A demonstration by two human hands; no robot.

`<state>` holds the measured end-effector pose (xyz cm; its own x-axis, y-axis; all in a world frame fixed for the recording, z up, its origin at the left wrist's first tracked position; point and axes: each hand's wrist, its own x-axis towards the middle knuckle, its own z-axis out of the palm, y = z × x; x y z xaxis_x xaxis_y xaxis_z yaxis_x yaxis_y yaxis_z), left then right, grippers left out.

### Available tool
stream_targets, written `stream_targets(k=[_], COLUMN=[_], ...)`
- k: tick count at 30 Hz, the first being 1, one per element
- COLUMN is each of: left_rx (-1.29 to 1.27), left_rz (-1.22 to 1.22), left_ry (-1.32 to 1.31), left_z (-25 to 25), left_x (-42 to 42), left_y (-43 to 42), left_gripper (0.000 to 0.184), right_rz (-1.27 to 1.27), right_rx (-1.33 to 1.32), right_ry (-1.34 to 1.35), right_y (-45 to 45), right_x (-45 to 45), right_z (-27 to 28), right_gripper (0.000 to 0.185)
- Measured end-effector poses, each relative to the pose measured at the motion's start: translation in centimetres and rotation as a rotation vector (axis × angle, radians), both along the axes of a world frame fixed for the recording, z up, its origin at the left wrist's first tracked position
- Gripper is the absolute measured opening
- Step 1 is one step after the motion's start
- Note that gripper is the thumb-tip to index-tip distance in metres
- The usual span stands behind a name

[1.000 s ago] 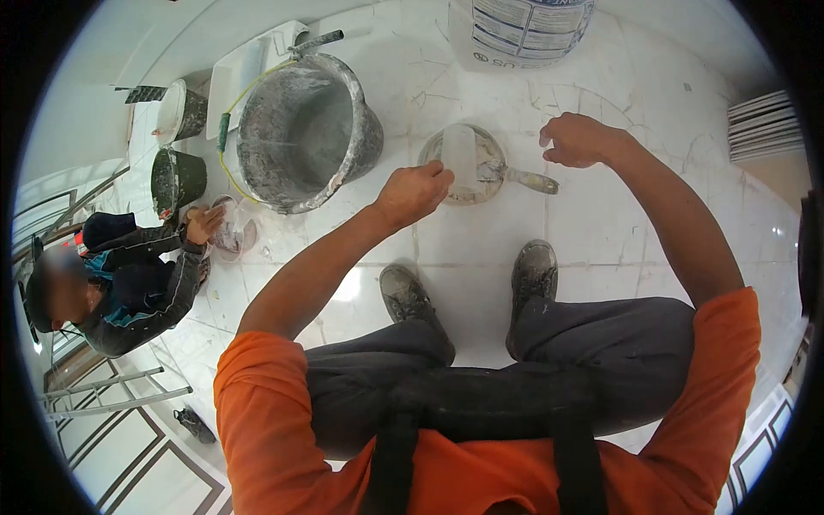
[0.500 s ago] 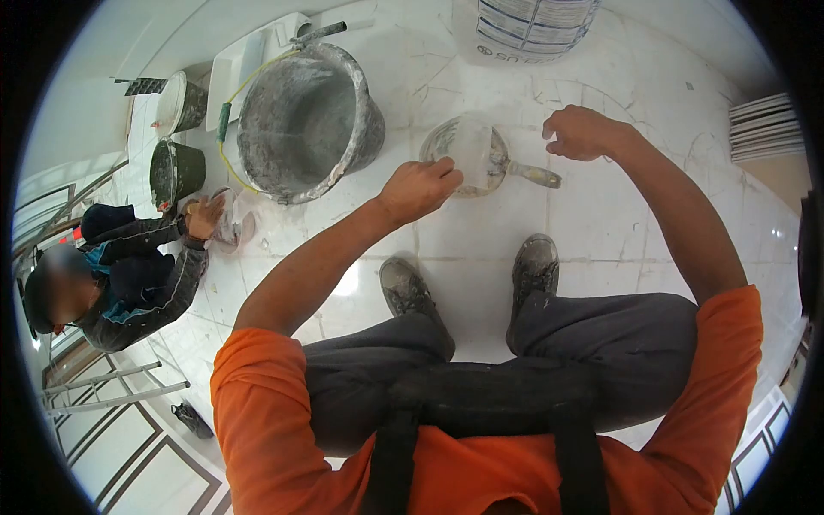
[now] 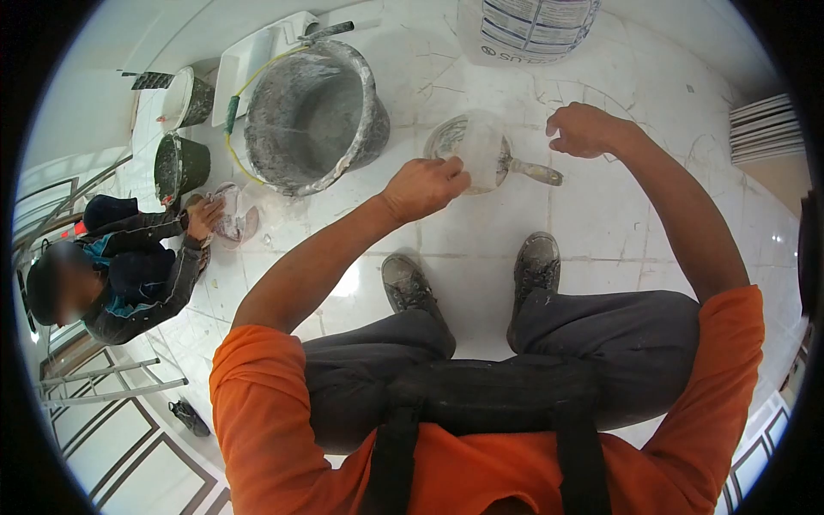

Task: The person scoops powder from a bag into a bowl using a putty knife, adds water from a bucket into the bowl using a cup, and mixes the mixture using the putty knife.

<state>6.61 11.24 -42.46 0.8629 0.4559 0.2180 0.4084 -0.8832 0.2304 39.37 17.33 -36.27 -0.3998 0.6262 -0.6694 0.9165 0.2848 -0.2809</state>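
My left hand (image 3: 427,186) pinches the near-left edge of a pale, translucent piece (image 3: 482,146), which hangs over a round, plaster-smeared container (image 3: 446,137) on the floor. A putty knife lies across the container's right side, its worn handle (image 3: 539,172) pointing right. To the right of the container, my right hand (image 3: 588,130) hovers above the tiles with bent fingers, a gap between index finger and thumb, and nothing visible in it. The knife handle is the nearest thing to it.
A large crusted bucket (image 3: 365,129) stands left of my left hand. Farther left are a white tray (image 3: 230,75), small buckets (image 3: 196,160) and a crouching co-worker (image 3: 142,266) with hands at a pinkish container. A printed tub (image 3: 532,30) stands ahead, stacked panels (image 3: 764,129) at right.
My left hand has shifted slightly right with the translucent piece, which now tilts and covers the container differently. My right hand has moved slightly up. The co-worker's head has tilted.
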Motion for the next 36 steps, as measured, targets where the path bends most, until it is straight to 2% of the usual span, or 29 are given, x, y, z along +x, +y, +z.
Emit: stream_targets(k=[11,14,16,18,20,22,24,25,27,29,30,34,36], left_rx=[0.172,0.165,0.17,0.028,0.012,-0.02,-0.183,-0.183,-0.135,-0.132,-0.13,0.063,-0.404], left_rz=[-0.211,-0.21,0.007,0.341,0.56,0.813,0.99,0.992,1.123,1.152,1.18,1.228,1.025], left_ry=[0.05,0.043,-0.122,-0.172,-0.37,-0.428,-0.467,-0.47,-0.211,-0.156,-0.098,-0.093,-0.28], left_z=[1.2,3.3,5.7,9.1,11.6,13.4,14.0,14.2,13.9,12.4,11.9,15.9,19.5], left_x=[-1.7,-2.3,-3.1,-4.1,-6.1,-8.8,-12.2,-13.8,-16.4,-17.8,-18.1,-13.4,-9.6], left_y=[-0.7,-0.3,0.5,1.1,3.0,4.9,6.9,7.2,7.7,7.6,7.6,6.1,4.8], left_gripper=[0.019,0.014,0.014,0.017,0.018,0.018,0.024,0.024,0.03,0.034,0.038,0.039,0.037], right_rz=[0.008,0.025,-0.012,-0.002,0.012,0.066,0.067,0.063,0.08,0.124,0.126,0.091,0.046], right_rx=[0.009,0.021,-0.006,0.007,0.022,0.015,0.005,-0.008,-0.033,-0.091,-0.09,-0.194,-0.085], right_ry=[-0.02,-0.026,-0.018,-0.001,0.017,0.001,0.021,0.041,0.039,0.027,0.026,0.033,0.021], right_y=[-0.1,0.2,0.4,0.6,0.8,1.2,1.4,1.4,0.7,0.3,-0.1,-2.1,-3.5], right_x=[-0.4,-0.7,-0.9,-0.7,-0.6,-0.7,-0.7,-0.7,-1.0,-1.2,-1.2,-1.4,-1.5], right_z=[0.1,-0.1,-0.1,-0.7,-1.4,-2.1,-3.1,-3.5,-3.3,-4.4,-4.9,-5.7,-6.2], right_gripper=[0.04,0.041,0.042,0.042,0.041,0.041,0.043,0.046,0.049,0.061,0.061,0.071,0.072])
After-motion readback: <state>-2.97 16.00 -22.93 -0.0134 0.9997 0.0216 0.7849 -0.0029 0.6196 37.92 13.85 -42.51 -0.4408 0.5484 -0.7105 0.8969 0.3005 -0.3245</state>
